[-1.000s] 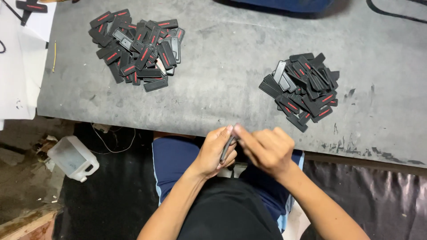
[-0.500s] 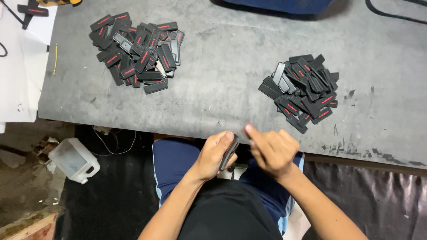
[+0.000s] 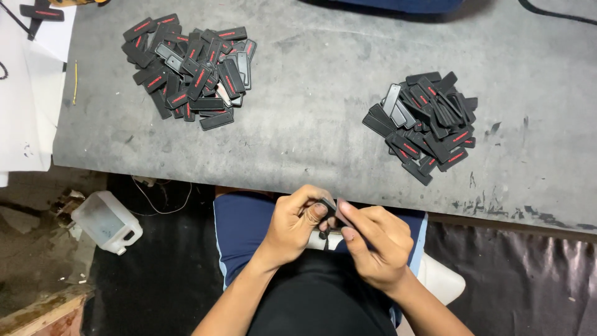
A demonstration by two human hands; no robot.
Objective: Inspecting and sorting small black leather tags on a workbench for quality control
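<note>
Piles (image 3: 189, 71) (image 3: 426, 127) flank grey table (image 3: 311, 118).

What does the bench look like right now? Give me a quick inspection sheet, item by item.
Surface: grey table, scuffed, dark marks near its right front edge.
Job's things: one small black piece pinched between both hands over the lap; left pile and right pile of black tags with red marks, well apart.
Clutter: white sheets at the table's left end; another black tag on them.
Hands: left hand and right hand both closed on the piece.
Cables: black cable at top right; thin wire below the table edge.
Surroundings: white plastic jug on the floor; white stool.
</note>
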